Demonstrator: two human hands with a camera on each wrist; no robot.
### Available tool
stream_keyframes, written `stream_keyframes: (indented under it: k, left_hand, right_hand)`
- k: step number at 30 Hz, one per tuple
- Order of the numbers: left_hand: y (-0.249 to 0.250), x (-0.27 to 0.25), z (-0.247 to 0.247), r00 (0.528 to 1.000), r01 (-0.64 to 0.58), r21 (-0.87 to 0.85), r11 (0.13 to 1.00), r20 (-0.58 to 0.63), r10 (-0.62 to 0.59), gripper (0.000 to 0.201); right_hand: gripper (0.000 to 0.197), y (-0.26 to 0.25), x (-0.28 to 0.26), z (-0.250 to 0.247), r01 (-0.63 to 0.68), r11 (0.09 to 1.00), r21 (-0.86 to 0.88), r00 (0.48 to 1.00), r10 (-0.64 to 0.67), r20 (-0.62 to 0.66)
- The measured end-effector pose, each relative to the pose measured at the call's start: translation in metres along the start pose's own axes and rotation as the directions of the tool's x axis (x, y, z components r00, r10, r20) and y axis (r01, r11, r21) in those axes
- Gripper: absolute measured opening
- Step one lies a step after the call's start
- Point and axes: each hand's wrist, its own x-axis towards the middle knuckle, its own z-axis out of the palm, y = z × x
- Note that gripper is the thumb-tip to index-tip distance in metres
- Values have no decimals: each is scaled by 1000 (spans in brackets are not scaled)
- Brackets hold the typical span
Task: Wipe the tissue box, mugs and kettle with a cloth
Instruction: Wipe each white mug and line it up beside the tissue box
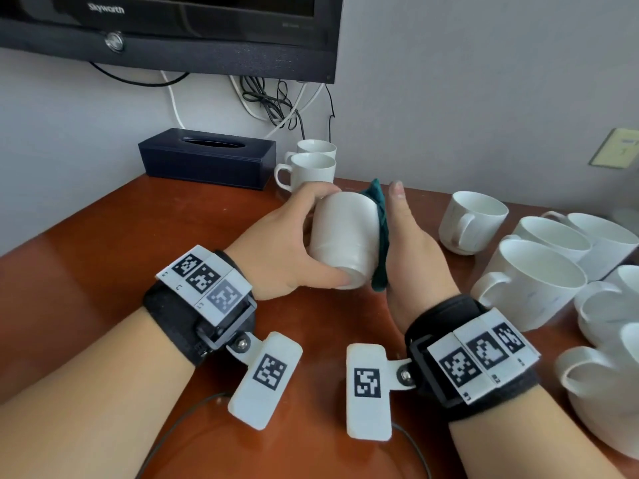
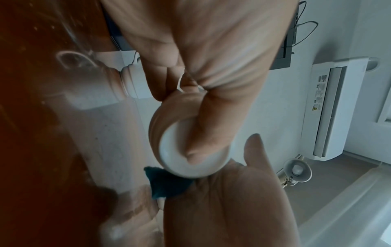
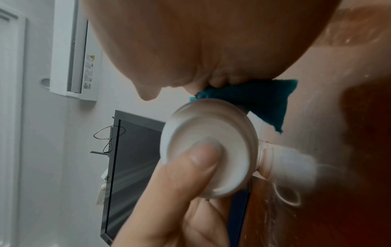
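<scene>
My left hand [image 1: 294, 236] grips a white mug [image 1: 342, 233] on its side above the table, thumb on the base and fingers over the far end. That thumb [image 3: 190, 167] presses the mug's base [image 3: 222, 127]. My right hand [image 1: 408, 243] holds a dark teal cloth [image 1: 380, 236] against the mug's right side, thumb pointing up; its fingers are hidden behind the mug. The cloth [image 2: 167, 183] shows under the mug base [image 2: 190, 170]. A dark blue tissue box [image 1: 207, 160] stands at the back by the wall. No kettle is in view.
Two white mugs [image 1: 313, 171] stand next to the tissue box. Several more white mugs [image 1: 539, 278] crowd the right side of the brown table [image 1: 103, 254]. A television [image 1: 173, 29] hangs on the wall above, with cables [image 1: 276, 102] dangling below it.
</scene>
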Motion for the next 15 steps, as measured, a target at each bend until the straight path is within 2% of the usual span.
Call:
stream_keyframes:
  k: [4, 6, 8, 10, 11, 15]
  left_hand:
    - [0, 0, 0, 987, 47, -16, 999, -153, -49, 107]
    - [-1, 0, -2, 958, 95, -39, 995, -269, -102, 107]
    - [-3, 0, -7, 909, 145, -77, 986, -383, -163, 100]
    - [-5, 2, -10, 863, 183, -119, 976, -456, -217, 92]
    - [-6, 3, -11, 852, 193, -134, 972, -469, -234, 89]
    - [-4, 6, -2, 863, 185, -157, 970, -446, -237, 90]
  right_hand:
    - [71, 0, -3, 6, 46, 999, -20, 995, -44, 86]
    - [57, 6, 0, 9, 92, 996, -13, 987, -90, 133]
    - [34, 7, 0, 13, 145, 989, -20, 967, -138, 212]
    - [51, 8, -1, 15, 186, 980, -66, 949, -161, 271]
    - [58, 9, 0, 16, 191, 978, -82, 953, -165, 256]
    - [61, 7, -2, 16, 161, 986, -42, 978, -154, 143]
